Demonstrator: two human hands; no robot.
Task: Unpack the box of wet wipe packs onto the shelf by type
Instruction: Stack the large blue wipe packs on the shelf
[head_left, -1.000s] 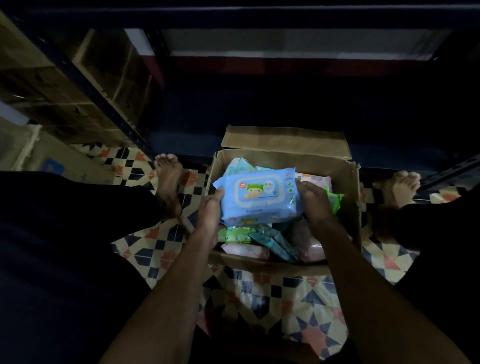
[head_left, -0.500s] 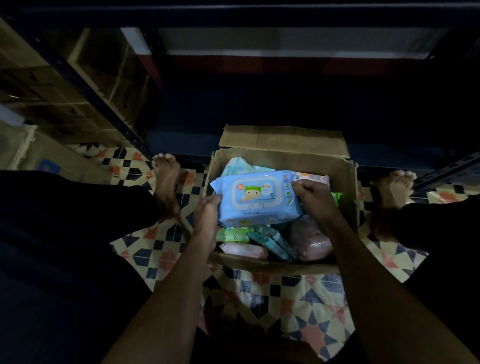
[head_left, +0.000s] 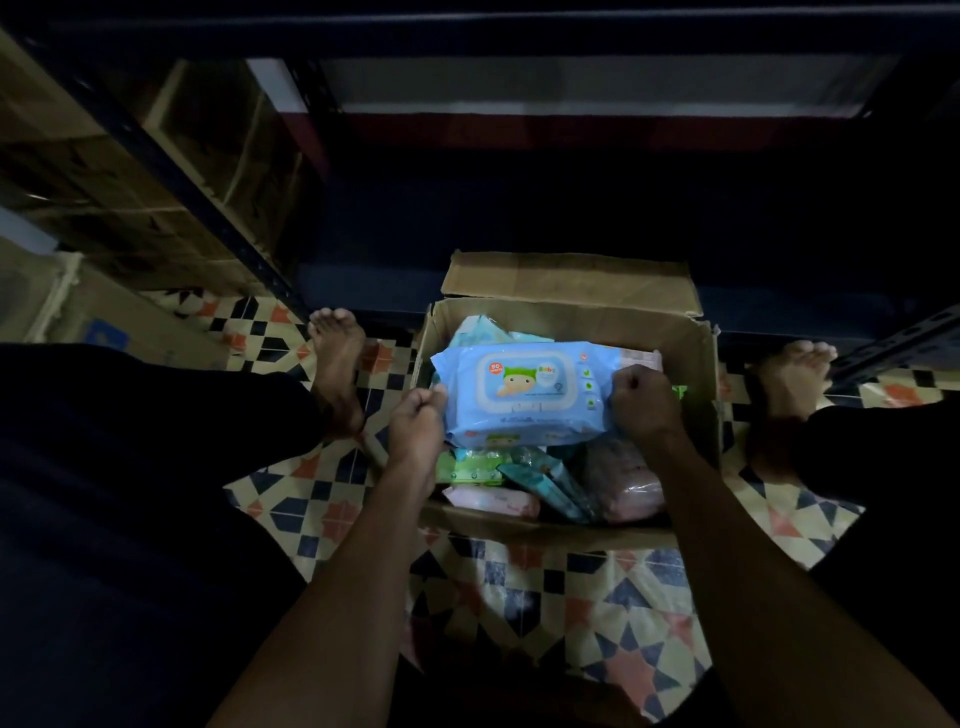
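A blue baby wet wipe pack (head_left: 524, 392) with a cartoon lid is held level above an open cardboard box (head_left: 571, 322). My left hand (head_left: 415, 423) grips its left end and my right hand (head_left: 644, 402) grips its right end, fingers curled round the edges. Under it the box holds several more packs: a green one (head_left: 475, 465), a teal one (head_left: 550, 480), pink ones (head_left: 493, 501) and a clear pinkish bundle (head_left: 623, 478). The dark shelf (head_left: 519, 218) lies just beyond the box.
My bare feet (head_left: 337, 364) (head_left: 795, 371) stand on patterned floor tiles on both sides of the box. Cardboard cartons (head_left: 130, 171) fill a rack at the left behind a dark metal upright (head_left: 197, 202). A metal rail (head_left: 904, 338) juts in at right.
The blue pack has stayed over the box, shifting slightly. Both hands have curled more tightly onto its ends, the right one closing into a fist-like grip.
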